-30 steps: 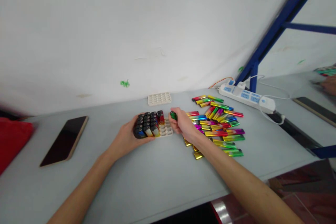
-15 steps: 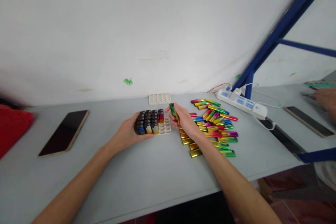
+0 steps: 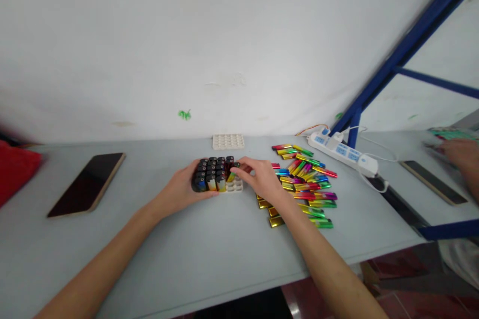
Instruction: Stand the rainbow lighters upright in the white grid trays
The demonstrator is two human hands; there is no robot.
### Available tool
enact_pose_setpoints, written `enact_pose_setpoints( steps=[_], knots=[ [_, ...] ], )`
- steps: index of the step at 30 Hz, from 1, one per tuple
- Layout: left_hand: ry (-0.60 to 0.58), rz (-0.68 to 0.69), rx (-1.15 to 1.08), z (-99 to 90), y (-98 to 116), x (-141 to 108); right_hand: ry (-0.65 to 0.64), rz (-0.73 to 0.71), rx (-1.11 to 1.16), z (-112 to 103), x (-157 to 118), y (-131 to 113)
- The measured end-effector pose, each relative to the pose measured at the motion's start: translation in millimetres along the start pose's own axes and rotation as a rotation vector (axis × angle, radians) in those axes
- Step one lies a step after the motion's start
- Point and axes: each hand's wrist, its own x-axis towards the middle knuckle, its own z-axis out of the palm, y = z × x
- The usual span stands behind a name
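My left hand (image 3: 183, 182) is wrapped round the left side of a block of black-topped lighters (image 3: 211, 169) that stand upright in a white holed tray (image 3: 235, 187). Between the thumb and fingers of my right hand (image 3: 260, 175) is a yellow-green lighter (image 3: 231, 175), tilted over the tray beside the standing ones. Several holes at the tray's right front show bare. Just right of my right hand lies a loose pile of shiny multicoloured lighters (image 3: 307, 174), partly hidden by my wrist.
A second white holed tray (image 3: 228, 141) lies by the wall. A phone (image 3: 88, 184) is at left, near a red item (image 3: 17, 172). A power strip (image 3: 342, 152) with cables stands right, by a blue metal frame (image 3: 354, 127). Another person's hand (image 3: 462, 154) is beyond, near another phone (image 3: 434, 182).
My right hand has moved left and down, carrying the yellow-green lighter from beside the tray to over its holes. My left hand stays on the block of lighters.
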Motion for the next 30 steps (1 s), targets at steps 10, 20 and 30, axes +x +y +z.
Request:
enact_pose_setpoints(
  steps=[10, 20, 30],
  knots=[
    [0.007, -0.022, 0.000, 0.1, -0.4, 1.5, -0.095, -0.062, -0.175, -12.9, 1.2, 6.1],
    [0.051, -0.067, 0.022, 4.3, -7.6, 3.6, -0.090, -0.031, -0.472, 7.4, 2.9, -8.4],
    [0.123, -0.007, -0.021, 7.2, -16.6, 8.2, 0.451, 0.128, -0.531, -104.1, -18.7, 40.3]
  ],
)
